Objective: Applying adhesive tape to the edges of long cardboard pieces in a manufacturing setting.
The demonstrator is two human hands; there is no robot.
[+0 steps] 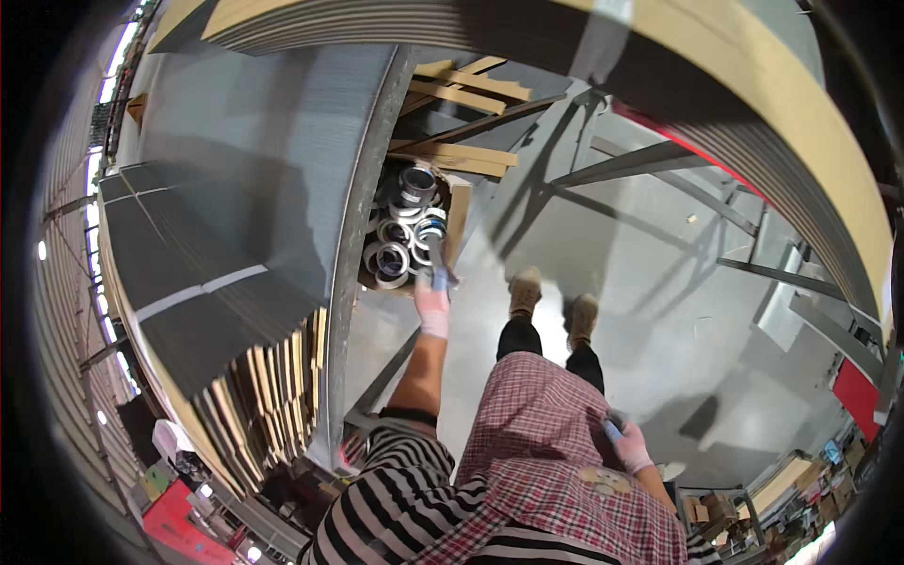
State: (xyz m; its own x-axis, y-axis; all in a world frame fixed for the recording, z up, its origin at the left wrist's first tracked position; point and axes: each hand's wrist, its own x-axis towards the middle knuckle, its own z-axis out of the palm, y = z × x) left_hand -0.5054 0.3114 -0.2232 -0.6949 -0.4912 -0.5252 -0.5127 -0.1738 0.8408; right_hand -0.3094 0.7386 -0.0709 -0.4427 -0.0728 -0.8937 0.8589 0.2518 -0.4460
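My left hand (433, 303), in a pink glove with blue-grey fingers, reaches down to an open cardboard box (459, 221) beside the metal table. Its fingers are closed around a narrow grey thing that I cannot make out, just below a blue-and-white roll (430, 224). Several tape rolls (391, 260), ringed in white and silver, fill the box, with a dark roll (416, 186) at its far end. My right hand (629, 446), gloved alike, hangs beside my checked apron (527, 414). Its fingers stretch along the cloth, and nothing shows in them.
Stacked dark cardboard sheets (226, 282) lie on the grey table (363, 188) at left. Cardboard strips (471, 91) lie beyond the box. Another tall sheet stack (753, 104) curves across the far right, above metal frame legs (631, 162). My shoes (524, 292) stand on grey floor.
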